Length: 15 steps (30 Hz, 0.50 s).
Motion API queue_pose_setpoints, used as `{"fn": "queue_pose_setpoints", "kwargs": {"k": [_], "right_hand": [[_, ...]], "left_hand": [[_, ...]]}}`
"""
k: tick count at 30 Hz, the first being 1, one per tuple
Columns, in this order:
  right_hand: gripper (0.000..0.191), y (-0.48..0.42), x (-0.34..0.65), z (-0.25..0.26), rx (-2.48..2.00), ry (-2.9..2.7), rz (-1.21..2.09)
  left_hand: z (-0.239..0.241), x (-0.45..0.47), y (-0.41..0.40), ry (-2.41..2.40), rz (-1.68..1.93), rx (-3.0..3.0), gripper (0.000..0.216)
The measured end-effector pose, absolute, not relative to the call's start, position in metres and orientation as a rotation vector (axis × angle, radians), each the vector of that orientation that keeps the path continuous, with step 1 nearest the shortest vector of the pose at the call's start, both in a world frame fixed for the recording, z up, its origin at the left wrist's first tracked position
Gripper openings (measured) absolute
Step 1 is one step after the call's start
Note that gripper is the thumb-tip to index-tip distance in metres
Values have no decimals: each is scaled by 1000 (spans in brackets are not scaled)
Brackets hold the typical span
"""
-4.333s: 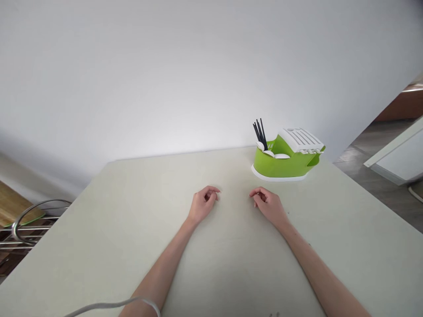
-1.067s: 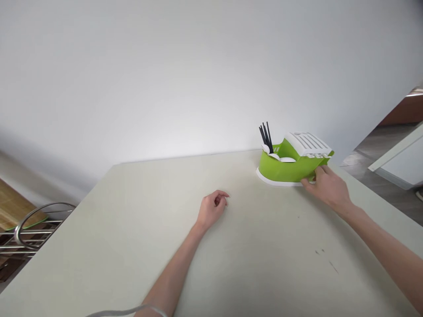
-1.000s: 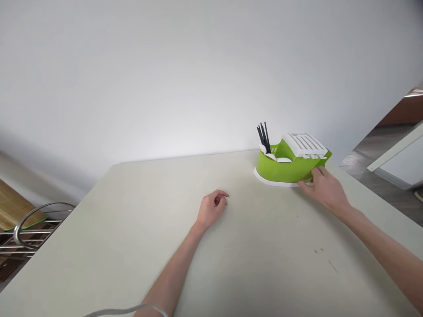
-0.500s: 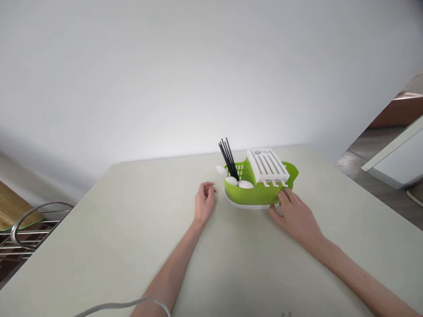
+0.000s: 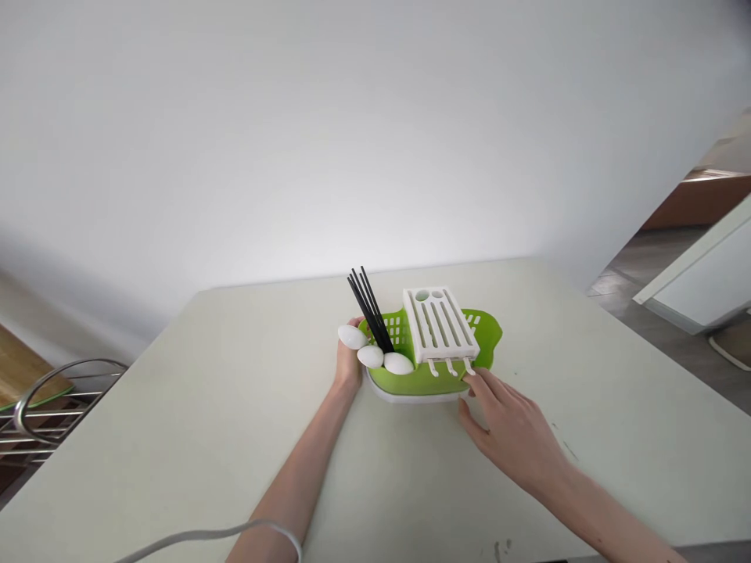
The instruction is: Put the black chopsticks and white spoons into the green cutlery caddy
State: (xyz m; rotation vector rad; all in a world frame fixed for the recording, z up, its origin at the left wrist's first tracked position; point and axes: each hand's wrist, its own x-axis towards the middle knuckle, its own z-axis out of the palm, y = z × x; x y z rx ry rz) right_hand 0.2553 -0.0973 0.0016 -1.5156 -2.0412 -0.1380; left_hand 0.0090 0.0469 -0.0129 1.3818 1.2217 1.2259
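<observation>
A green cutlery holder [image 5: 422,379] on a white base stands at the middle of the pale table [image 5: 176,438]. It carries a white slotted rack [image 5: 439,324], black chopsticks [image 5: 369,309] and three white spoons [image 5: 371,356]. My left hand [image 5: 347,363] is against the holder's left end with its fingers curled round it, partly hidden behind the spoons. My right hand [image 5: 513,438] holds the holder's front right edge, fingertips at the rim and thumb by the base.
A metal wire rack [image 5: 41,407] and a wooden board [image 5: 17,371] lie beyond the table's left edge. A white cable [image 5: 199,536] crosses my left forearm. At the right are floor and a white panel [image 5: 698,277]. A white wall stands behind the table.
My right hand reached to the holder at the far right and drew it left and towards me. My left hand moved forward and closed on the holder's left end.
</observation>
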Motion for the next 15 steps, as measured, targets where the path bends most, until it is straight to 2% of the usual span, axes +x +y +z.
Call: {"fn": "queue_pose_setpoints", "kwargs": {"k": [5, 15], "right_hand": [[34, -104, 268, -3, -1440, -1986, 20], [52, -90, 305, -30, -1358, -1602, 240]], "left_hand": [[-10, 10, 47, 1182, 1369, 1093, 56], [-12, 11, 46, 1179, 1357, 1201, 59]]}}
